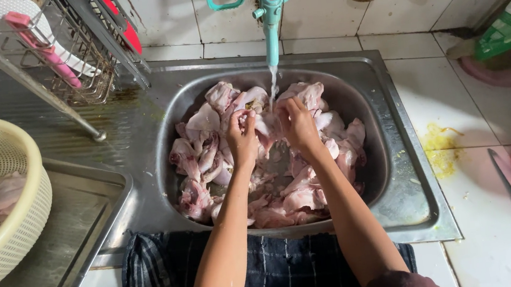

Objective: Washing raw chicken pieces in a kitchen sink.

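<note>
Both hands meet under the thin stream from the teal tap [269, 17], so the water falls on what they hold: the left hand [242, 135] and right hand [297, 123] are curled shut around one raw chicken piece [261, 123], lifted just over the heap of pale, slick, lumpy chicken pieces [303, 197] filling the round steel sink [393, 166]. Left on the bench, a cream plastic basket [16, 235] with perforated walls holds more meat over a steel tray [68, 248], likely for draining.
</note>
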